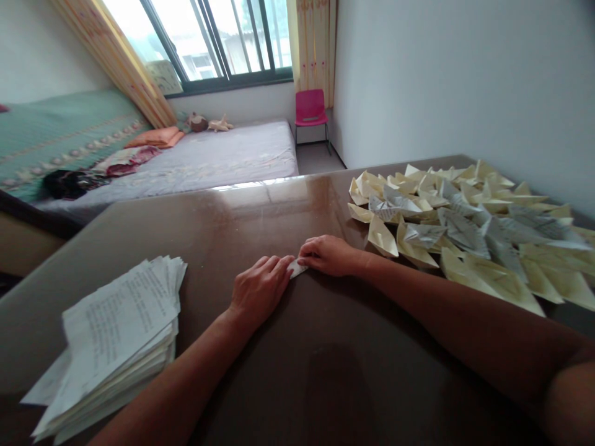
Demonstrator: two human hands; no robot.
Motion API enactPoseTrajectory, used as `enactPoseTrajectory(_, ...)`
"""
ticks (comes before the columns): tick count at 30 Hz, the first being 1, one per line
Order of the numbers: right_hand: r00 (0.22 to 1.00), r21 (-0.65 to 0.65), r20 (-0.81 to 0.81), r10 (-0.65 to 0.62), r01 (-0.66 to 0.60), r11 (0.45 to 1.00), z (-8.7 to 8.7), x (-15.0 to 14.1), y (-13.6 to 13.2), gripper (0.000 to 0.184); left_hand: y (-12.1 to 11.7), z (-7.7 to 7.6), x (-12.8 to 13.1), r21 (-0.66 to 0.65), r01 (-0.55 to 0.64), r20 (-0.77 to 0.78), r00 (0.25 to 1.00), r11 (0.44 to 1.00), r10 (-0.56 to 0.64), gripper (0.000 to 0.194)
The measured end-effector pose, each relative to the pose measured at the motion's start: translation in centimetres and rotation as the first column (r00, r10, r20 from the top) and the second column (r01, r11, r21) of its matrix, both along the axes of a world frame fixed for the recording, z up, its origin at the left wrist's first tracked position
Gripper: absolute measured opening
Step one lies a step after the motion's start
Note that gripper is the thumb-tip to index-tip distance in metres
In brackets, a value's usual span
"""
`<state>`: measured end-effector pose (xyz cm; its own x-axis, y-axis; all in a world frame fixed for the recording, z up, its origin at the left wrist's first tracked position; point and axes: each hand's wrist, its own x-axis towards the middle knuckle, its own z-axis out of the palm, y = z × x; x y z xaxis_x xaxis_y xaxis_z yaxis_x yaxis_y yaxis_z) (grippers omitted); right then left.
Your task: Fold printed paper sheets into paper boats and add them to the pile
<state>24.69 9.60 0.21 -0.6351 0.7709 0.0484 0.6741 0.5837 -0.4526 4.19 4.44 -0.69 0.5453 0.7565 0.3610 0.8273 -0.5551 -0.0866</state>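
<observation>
A small folded piece of white paper (296,268) lies on the brown table between my two hands. My left hand (263,284) presses on its left end with the fingers together. At the other end, my right hand (328,255) grips the paper with curled fingers. Most of the paper is hidden under the fingers, so its full shape cannot be made out. Many folded paper boats (465,232), cream and printed white, are crowded together to the right, beyond my right forearm. Left of my left arm sits a thick stack of printed sheets (116,322).
The glossy brown table (223,229) reaches away to its far edge. Behind it are a bed (242,148) with an orange pillow (155,137), a pink chair (311,108) and a window (223,37) with curtains. A white wall (441,80) runs along the right.
</observation>
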Motion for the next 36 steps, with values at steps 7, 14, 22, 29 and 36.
enactPoseTrajectory(7, 0.969, 0.133, 0.196, -0.153, 0.128, 0.983, 0.4, -1.2, -1.4, 0.032, 0.1, 0.1, 0.3, -0.019, -0.042, 0.003, 0.999, 0.999, 0.042, 0.034)
enactPoseTrajectory(14, 0.945, 0.142, 0.282, -0.164, 0.128, 0.982, 1.0, -1.6, -1.8, 0.03, 0.2, 0.2, -0.2, -0.035, 0.149, 0.042, 0.988, 0.988, -0.148, 0.025)
enactPoseTrajectory(22, 0.981, 0.15, 0.165, -0.103, 0.078, 0.986, 1.6, -0.6, -1.9, 0.02, 0.4, 0.4, -0.8, -0.178, 0.237, 0.104, 0.97, 0.955, -0.221, 0.032)
enactPoseTrajectory(29, 0.98, 0.155, 0.177, -0.091, 0.064, 0.986, 1.5, -1.0, -2.3, 0.022, 1.5, 0.0, -0.9, -0.129, 0.066, 0.075, 0.996, 0.989, -0.056, 0.038)
enactPoseTrajectory(36, 0.99, 0.064, 0.066, -0.128, 0.124, 0.99, 1.1, -0.7, -1.8, 0.014, 2.6, 0.5, -1.5, -0.212, 0.04, 0.001, 0.999, 0.976, -0.04, 0.038)
